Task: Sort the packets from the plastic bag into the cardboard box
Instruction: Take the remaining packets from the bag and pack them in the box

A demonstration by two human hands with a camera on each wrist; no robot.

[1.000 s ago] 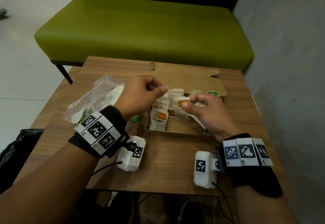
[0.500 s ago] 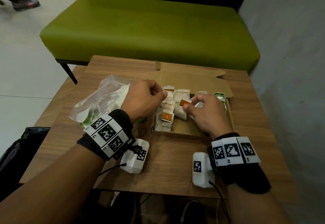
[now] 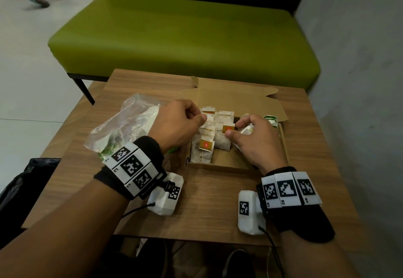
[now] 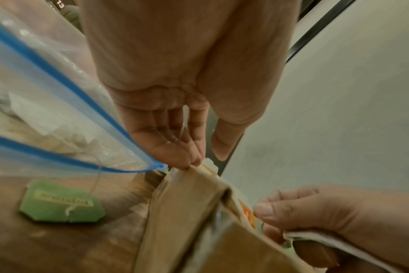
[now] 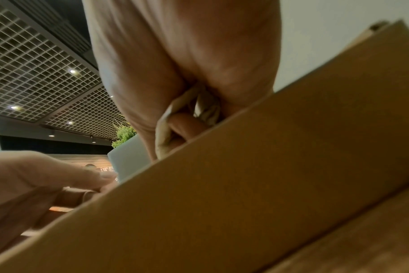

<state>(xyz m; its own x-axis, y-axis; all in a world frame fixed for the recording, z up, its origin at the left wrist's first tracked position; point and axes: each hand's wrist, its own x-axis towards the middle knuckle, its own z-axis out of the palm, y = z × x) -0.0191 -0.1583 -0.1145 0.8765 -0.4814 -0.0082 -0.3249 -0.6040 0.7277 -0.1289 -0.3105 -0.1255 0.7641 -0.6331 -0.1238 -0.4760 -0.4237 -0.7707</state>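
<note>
Wristbands sit nearest you, then your hands over the cardboard box [image 3: 220, 164] on the desk [image 3: 207, 201]. Your right hand [image 3: 257, 140] curls round white packets [image 5: 206, 109] and pinches an orange-tagged packet [image 3: 227, 128] (rows of others stand inside). Your left hand [image 3: 176, 125] pinches a packet top at the box's left side. Left of it lies the plastic bag [image 3: 130, 122]; beyond, a green bench [image 3: 183, 37].

Both forearms reach forward, left hand [image 3: 177, 122] and right hand [image 3: 257, 138] curled, knuckles up.
</note>
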